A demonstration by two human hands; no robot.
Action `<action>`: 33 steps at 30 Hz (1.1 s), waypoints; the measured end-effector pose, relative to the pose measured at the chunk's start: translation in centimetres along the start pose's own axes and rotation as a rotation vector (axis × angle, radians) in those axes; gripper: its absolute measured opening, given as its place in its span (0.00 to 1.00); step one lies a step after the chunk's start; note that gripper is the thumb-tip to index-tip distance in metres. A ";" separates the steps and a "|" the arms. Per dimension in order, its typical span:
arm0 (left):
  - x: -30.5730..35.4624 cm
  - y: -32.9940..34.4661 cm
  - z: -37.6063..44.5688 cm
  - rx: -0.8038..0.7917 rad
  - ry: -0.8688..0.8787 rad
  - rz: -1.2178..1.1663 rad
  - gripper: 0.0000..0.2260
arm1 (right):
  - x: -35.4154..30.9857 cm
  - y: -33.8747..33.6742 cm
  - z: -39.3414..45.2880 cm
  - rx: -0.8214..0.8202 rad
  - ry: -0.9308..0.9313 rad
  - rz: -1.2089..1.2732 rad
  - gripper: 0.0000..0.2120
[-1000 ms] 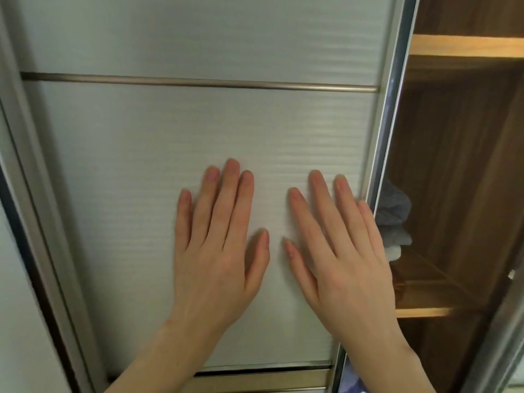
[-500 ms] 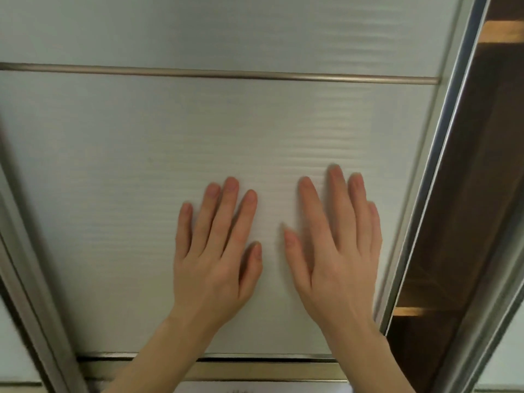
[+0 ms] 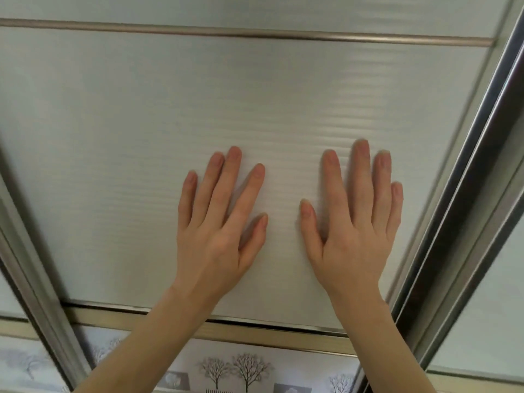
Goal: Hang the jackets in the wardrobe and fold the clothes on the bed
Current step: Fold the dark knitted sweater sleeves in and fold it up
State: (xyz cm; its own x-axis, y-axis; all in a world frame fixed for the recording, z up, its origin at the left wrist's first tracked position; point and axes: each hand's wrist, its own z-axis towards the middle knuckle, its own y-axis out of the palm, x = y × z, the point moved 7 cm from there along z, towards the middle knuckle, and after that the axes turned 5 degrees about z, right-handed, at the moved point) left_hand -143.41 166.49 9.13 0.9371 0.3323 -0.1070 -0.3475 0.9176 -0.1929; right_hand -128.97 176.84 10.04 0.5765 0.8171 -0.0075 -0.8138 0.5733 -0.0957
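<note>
A frosted white sliding wardrobe door (image 3: 141, 137) with a ribbed surface fills the view. My left hand (image 3: 218, 222) presses flat on it with fingers straight and spread. My right hand (image 3: 357, 225) presses flat beside it, a little to the right, near the door's metal edge (image 3: 442, 217). Neither hand holds anything. No jackets, clothes or bed are in view, and the wardrobe's inside is hidden behind the door.
A thin metal strip (image 3: 255, 34) crosses the door near the top. A lower panel (image 3: 235, 367) printed with bare trees sits under the frosted one. Another door panel (image 3: 487, 307) overlaps at the right, and a metal frame post (image 3: 34, 268) runs down the left.
The door has slid to the right under both flat hands. The open wooden shelves and the folded cloth seen at the right one second ago are now covered.
</note>
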 end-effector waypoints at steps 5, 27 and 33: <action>1.6 0.2 0.2 -0.016 -0.006 0.003 0.25 | 1.3 -1.0 0.0 -0.041 0.013 0.024 0.27; 2.8 -3.3 0.1 -0.239 -0.082 0.176 0.25 | 0.7 -2.4 0.0 -0.065 0.044 0.462 0.21; 3.2 -9.6 -3.7 -0.259 -0.326 0.513 0.23 | -1.6 -2.0 -0.9 -0.191 -0.001 0.877 0.20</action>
State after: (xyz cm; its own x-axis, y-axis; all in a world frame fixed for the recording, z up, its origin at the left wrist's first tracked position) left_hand -137.17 157.92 7.04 0.5986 0.7998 0.0446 -0.7115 0.5565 -0.4291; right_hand -128.23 174.38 9.35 -0.2464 0.9567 -0.1550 -0.9355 -0.2766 -0.2200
